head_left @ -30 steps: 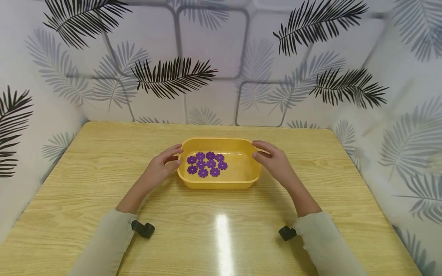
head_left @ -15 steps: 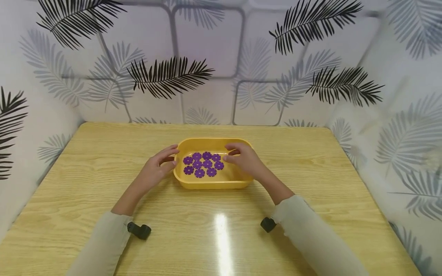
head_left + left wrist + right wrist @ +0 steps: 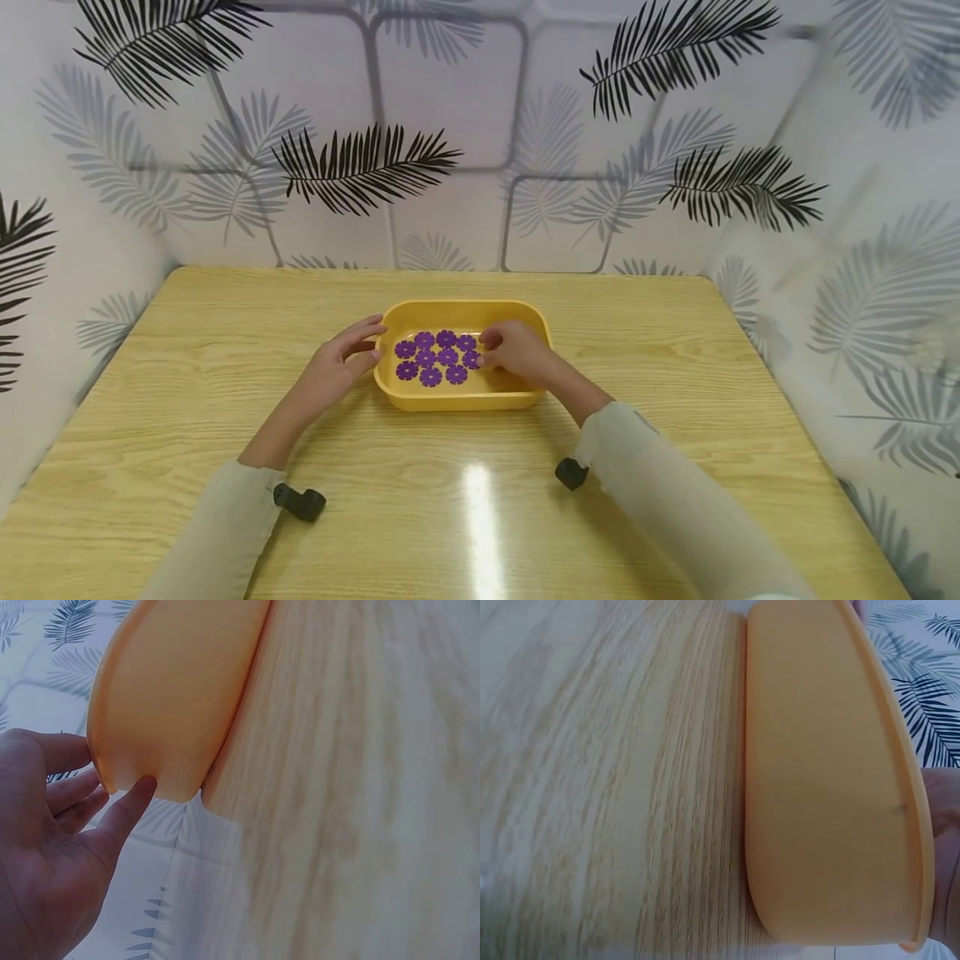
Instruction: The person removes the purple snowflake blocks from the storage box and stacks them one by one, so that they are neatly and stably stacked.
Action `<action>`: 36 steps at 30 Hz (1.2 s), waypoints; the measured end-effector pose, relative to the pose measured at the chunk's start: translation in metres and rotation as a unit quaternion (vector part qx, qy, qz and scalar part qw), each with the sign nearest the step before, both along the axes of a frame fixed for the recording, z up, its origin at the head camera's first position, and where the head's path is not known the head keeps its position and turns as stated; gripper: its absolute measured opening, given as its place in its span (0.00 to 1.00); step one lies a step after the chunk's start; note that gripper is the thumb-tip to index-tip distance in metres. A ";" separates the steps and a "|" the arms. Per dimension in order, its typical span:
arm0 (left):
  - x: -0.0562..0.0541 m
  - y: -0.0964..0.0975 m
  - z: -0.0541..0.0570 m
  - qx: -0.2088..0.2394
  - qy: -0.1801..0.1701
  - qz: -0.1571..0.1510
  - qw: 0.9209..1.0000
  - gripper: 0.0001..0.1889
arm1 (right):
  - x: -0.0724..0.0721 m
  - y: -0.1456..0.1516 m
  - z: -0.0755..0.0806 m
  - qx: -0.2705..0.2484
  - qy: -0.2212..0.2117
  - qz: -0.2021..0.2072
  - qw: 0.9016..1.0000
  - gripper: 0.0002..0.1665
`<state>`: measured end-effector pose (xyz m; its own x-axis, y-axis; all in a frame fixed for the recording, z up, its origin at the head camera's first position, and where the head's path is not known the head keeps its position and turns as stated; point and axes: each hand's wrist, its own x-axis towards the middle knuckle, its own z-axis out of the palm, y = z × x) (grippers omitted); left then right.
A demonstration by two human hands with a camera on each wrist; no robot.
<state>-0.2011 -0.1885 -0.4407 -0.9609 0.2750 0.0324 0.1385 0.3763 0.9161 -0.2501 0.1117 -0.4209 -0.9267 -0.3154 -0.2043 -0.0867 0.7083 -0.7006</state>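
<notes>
A yellow plastic basin (image 3: pixel 461 402) sits on the table with several purple notched building discs (image 3: pixel 425 358) lying flat in its left and middle part. My left hand (image 3: pixel 337 360) holds the basin's left end. In the left wrist view its thumb (image 3: pixel 139 796) presses the outer wall while the other fingers reach the rim. My right hand (image 3: pixel 516 348) is inside the basin, its bent fingers over the rightmost disc (image 3: pixel 471 359). The thumb tip is right at that disc, with a gap to the index finger. In the right wrist view the basin's wall (image 3: pixel 825 765) hides the fingers.
The wood-grain table (image 3: pixel 337 517) runs up to a wall (image 3: pixel 450 92) with a leaf pattern at the back and sides. Small black wrist devices (image 3: pixel 300 502) are fixed at both sleeves. A light reflection lies on the tabletop in front of the basin.
My right hand has let go of the basin's right end and moved left and down into it, to the rightmost disc. My left hand stays at the basin's left end.
</notes>
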 end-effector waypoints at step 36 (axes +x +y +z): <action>0.000 -0.003 0.000 0.008 0.000 -0.011 1.000 0.25 | -0.004 -0.013 -0.009 0.027 -0.016 0.000 1.000 0.21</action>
<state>-0.2006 -0.1911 -0.4409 -0.9544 0.2964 0.0361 0.1463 0.3587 0.9219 -0.2543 0.0984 -0.4298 -0.9193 -0.3039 -0.2500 -0.0654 0.7445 -0.6644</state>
